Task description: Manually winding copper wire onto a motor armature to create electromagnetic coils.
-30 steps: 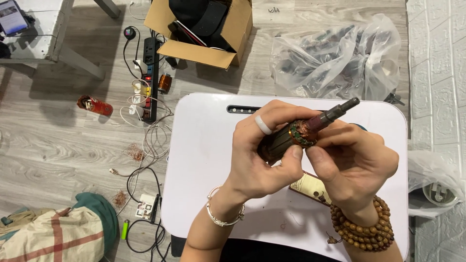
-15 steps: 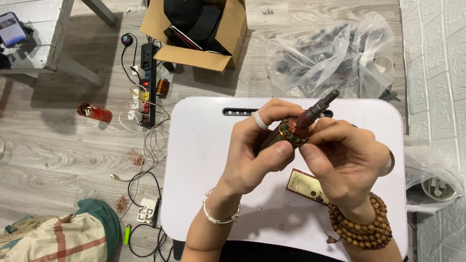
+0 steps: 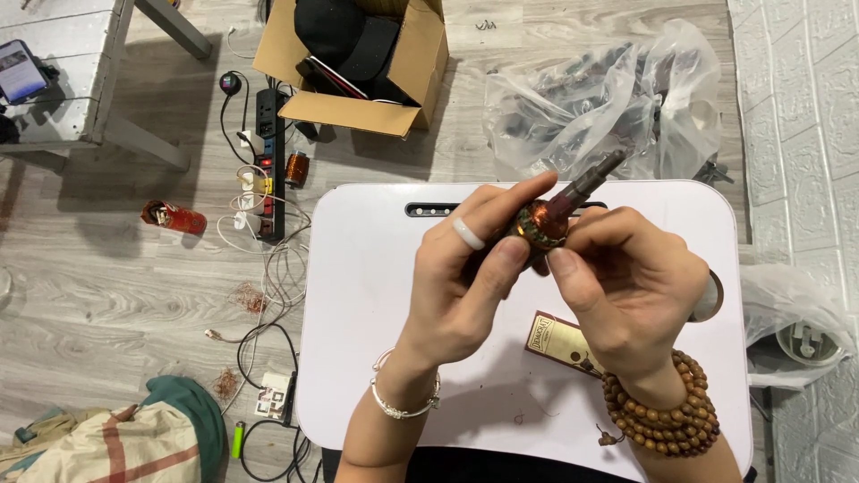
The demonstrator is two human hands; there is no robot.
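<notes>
I see left hand clamped around motor rotor, right hand pinching its copper winding; winding looks intact, stripping barely begun.

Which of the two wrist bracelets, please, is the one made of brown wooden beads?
The one on the right hand's wrist: the beaded bracelet has several rows of round brown beads. The left hand's wrist has a thin silver bracelet instead.

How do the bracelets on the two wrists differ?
The left wrist's bracelet is a thin, pale silvery band; the right wrist's bead bracelet is thick, made of brown wooden-looking beads. The thin one circles once or twice, while the beads wrap in several stacked rows. Both sit just below the hands, over the white table.
</notes>
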